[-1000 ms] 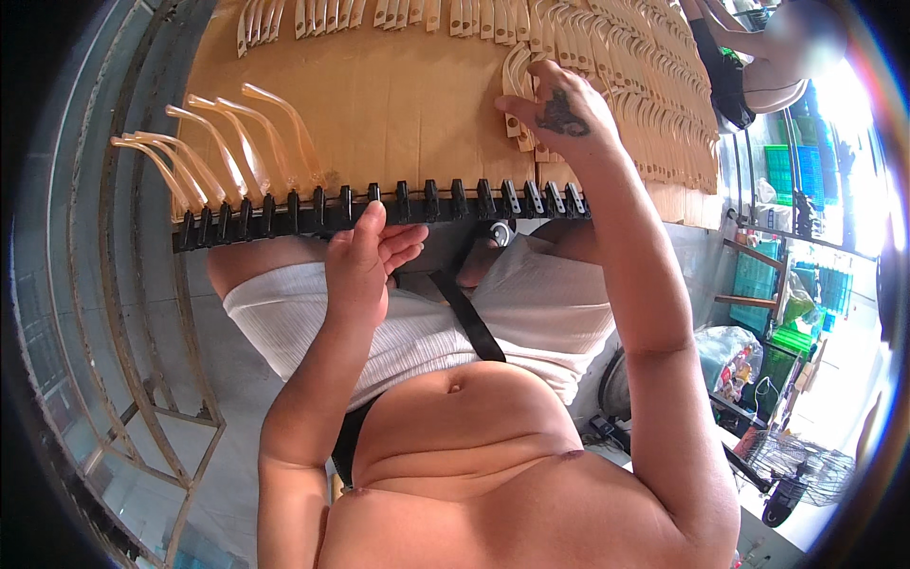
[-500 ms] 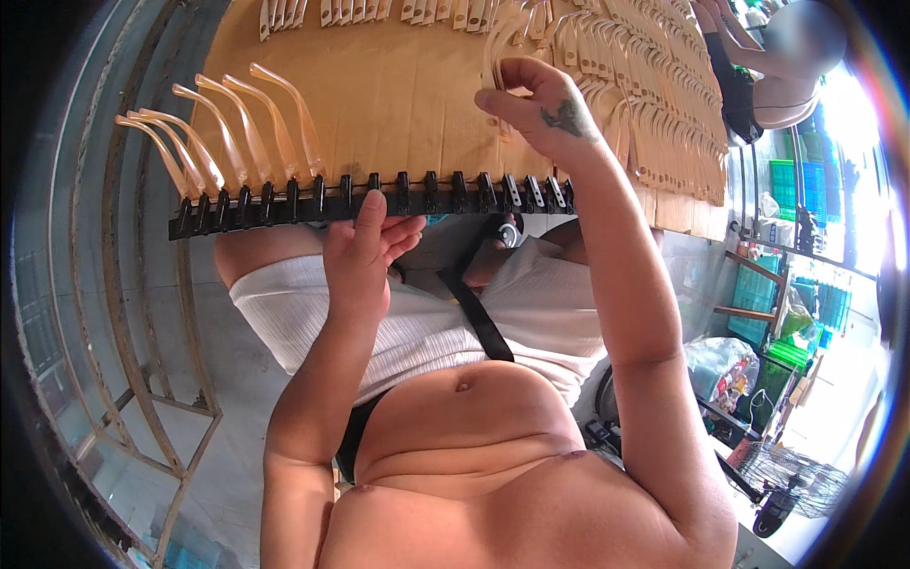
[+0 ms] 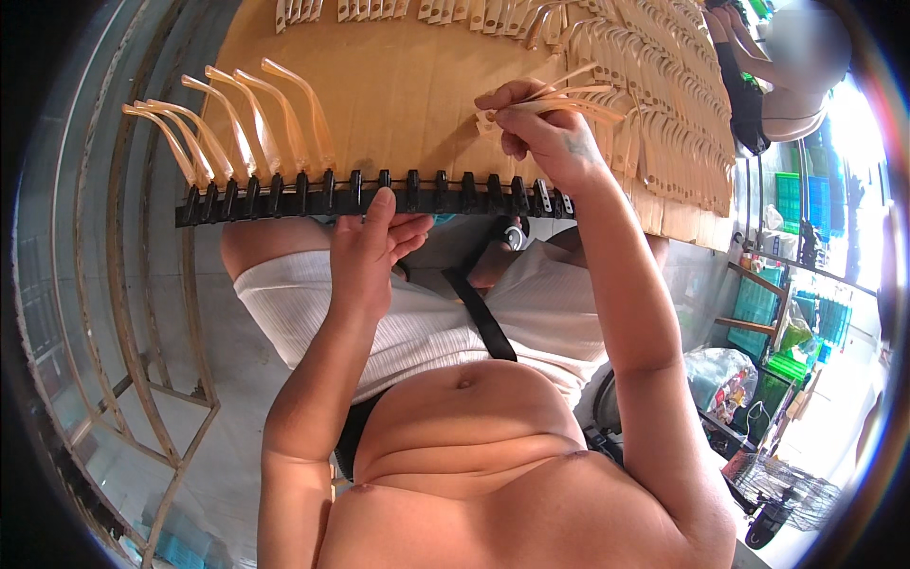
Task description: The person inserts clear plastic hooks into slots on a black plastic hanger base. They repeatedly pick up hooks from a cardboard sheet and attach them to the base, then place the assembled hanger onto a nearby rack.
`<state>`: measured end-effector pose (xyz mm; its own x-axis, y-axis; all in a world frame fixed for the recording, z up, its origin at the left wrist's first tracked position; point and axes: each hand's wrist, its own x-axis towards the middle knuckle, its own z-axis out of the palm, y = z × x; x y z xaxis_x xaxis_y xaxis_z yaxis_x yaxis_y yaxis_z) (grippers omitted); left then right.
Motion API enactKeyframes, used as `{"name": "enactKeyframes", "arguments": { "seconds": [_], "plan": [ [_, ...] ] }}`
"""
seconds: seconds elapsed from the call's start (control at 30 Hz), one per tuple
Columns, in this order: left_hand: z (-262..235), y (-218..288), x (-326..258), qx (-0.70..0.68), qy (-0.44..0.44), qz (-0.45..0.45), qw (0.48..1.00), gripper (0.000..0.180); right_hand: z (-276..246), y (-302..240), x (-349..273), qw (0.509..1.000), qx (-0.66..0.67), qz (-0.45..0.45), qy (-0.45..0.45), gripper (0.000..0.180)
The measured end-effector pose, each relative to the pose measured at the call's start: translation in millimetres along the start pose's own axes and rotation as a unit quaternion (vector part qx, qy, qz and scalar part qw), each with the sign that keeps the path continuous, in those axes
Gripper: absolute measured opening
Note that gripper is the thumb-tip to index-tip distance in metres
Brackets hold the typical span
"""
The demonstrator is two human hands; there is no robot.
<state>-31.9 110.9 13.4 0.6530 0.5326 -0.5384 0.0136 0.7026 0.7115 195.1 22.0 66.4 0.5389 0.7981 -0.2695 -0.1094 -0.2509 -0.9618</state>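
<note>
A long black bar with a row of clips (image 3: 289,209) lies along the near edge of the cardboard-covered table (image 3: 403,95). My left hand (image 3: 368,251) grips it near the middle, thumb on a clip and the other fingers below. Several translucent amber eyeglass temples (image 3: 259,133) stand in the clips at the left, their curved ends upward. Over the table at the right, my right hand (image 3: 548,137) pinches a small bunch of eyeglass temples (image 3: 573,100), fanned toward the right. The clips right of my left thumb hold nothing.
Rows of loose eyeglass temples (image 3: 664,123) cover the table's right side, with more along its far edge. Metal bars (image 3: 118,237) run along the left. Another person (image 3: 796,90) sits at the far right. Crates (image 3: 758,308) and a fan (image 3: 787,493) stand at the right.
My right hand has turned over and moved slightly right and nearer; the temples in it, upright before, now fan out to the right. The bar has shifted slightly, with my left hand still on it.
</note>
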Motion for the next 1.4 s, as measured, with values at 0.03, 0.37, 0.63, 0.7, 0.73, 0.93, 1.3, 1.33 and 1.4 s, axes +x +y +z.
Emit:
{"name": "enactKeyframes", "arguments": {
  "seconds": [0.03,0.37,0.63,0.7,0.73,0.93,1.3,1.33,1.4],
  "plan": [
    [-0.3,-0.7,-0.2,0.001,-0.007,-0.002,1.000,0.044,-0.7,1.7,1.6,1.000,-0.023,-0.005,0.009,0.015],
    [-14.6,-3.8,-10.1,0.027,-0.047,-0.033,0.998,0.057,14.7,-1.7,5.2,0.996,-0.041,-0.046,0.063,0.025],
    [-15.4,-2.5,-22.8,0.005,0.015,-0.043,0.999,0.063,44.7,-20.0,-34.0,0.997,0.050,0.020,-0.054,0.034],
    [-14.9,-1.2,-22.9,0.016,0.046,-0.029,0.998,0.059,47.2,-16.1,-35.2,0.994,0.056,0.021,-0.089,0.036],
    [-16.0,0.2,-20.5,0.025,0.049,-0.016,0.998,0.057,48.1,-14.5,-33.0,0.995,0.047,0.025,-0.079,0.036],
    [-16.3,28.7,0.6,0.162,0.072,0.017,0.984,0.049,29.9,-3.0,-1.4,0.996,-0.025,0.023,-0.087,0.035],
    [-11.3,64.5,-50.5,0.196,-0.069,0.229,0.951,0.051,31.2,-54.9,-35.3,0.889,0.076,0.013,-0.451,0.029],
    [-6.6,70.9,-46.6,0.195,-0.185,0.235,0.934,0.066,41.2,-60.8,-41.7,0.854,0.060,0.050,-0.515,0.027],
    [5.9,85.2,-49.1,0.162,-0.383,0.121,0.901,0.077,67.7,-61.1,-52.4,0.790,0.048,0.141,-0.594,0.022]
  ]
}}
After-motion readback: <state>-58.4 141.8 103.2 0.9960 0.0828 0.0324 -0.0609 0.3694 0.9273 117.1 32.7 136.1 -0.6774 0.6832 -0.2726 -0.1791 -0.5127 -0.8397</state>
